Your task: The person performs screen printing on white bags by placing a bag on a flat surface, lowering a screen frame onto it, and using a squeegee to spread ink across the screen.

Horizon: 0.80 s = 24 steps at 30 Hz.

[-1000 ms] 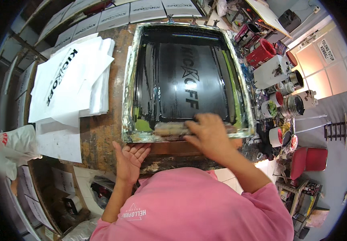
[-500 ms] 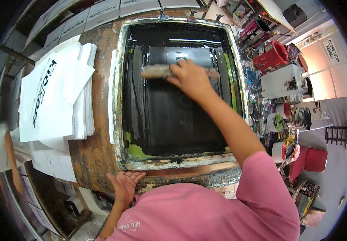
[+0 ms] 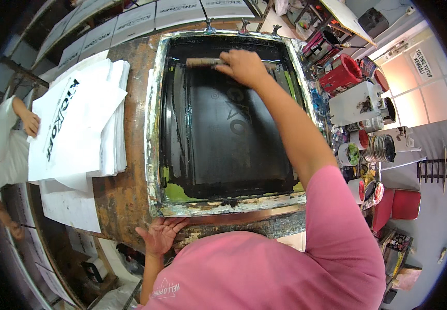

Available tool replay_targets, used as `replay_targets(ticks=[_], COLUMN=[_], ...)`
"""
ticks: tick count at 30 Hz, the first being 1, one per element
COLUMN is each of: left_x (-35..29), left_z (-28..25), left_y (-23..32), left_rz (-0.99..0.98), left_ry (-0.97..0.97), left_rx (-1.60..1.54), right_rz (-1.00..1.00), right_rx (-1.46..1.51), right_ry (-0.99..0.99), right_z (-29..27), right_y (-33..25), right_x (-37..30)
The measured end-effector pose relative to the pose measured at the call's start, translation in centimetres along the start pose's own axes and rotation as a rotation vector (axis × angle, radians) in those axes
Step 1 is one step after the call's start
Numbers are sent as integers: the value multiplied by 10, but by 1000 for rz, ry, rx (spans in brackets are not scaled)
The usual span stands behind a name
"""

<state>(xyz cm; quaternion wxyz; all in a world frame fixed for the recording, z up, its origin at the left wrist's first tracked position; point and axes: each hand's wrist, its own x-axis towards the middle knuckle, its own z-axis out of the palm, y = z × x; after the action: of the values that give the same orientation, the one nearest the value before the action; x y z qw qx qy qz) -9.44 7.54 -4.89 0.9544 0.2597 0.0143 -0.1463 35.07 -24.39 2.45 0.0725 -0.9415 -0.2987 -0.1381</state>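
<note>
A screen printing frame [image 3: 153, 129] with a paint-crusted rim lies on the worn wooden table. Black ink coats its mesh [image 3: 223, 150], where dark lettering shows through. My right hand [image 3: 245, 67] grips a long wooden squeegee [image 3: 200, 62] near the far end of the screen; its blade edge is hidden. At the frame's near edge, my left hand [image 3: 162, 234] rests palm up with fingers spread, holding nothing, its fingertips by the rim.
Printed white sheets [image 3: 73, 119] are stacked at the left, where a co-worker's hand [image 3: 30, 124] touches their edge. Clamps [image 3: 244, 27] hold the frame's far side. Ink tubs, including a red bucket [image 3: 341, 72], and a white container [image 3: 352, 103] crowd the right. Printed sheets [image 3: 177, 14] line the back.
My right hand has pushed the squeegee farther away, toward the screen's far end, uncovering the lettering. My left hand has barely moved. The co-worker's hand has come to the paper stack.
</note>
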Motion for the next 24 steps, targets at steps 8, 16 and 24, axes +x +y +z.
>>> replay_targets(ticks=[8,16,24], left_x=[7,25,105], left_z=[6,78,129], left_y=[1,38,56], left_rz=[2,206,406], left_ry=[-17,-274,-3], left_rx=[83,26,1319], right_rz=[29,16,-33], right_rx=[56,47,-150], right_ry=[-154,47,566], right_z=[-89,-230,-287], right_y=[-142,-202,-167], right_x=[-175,-203,-117])
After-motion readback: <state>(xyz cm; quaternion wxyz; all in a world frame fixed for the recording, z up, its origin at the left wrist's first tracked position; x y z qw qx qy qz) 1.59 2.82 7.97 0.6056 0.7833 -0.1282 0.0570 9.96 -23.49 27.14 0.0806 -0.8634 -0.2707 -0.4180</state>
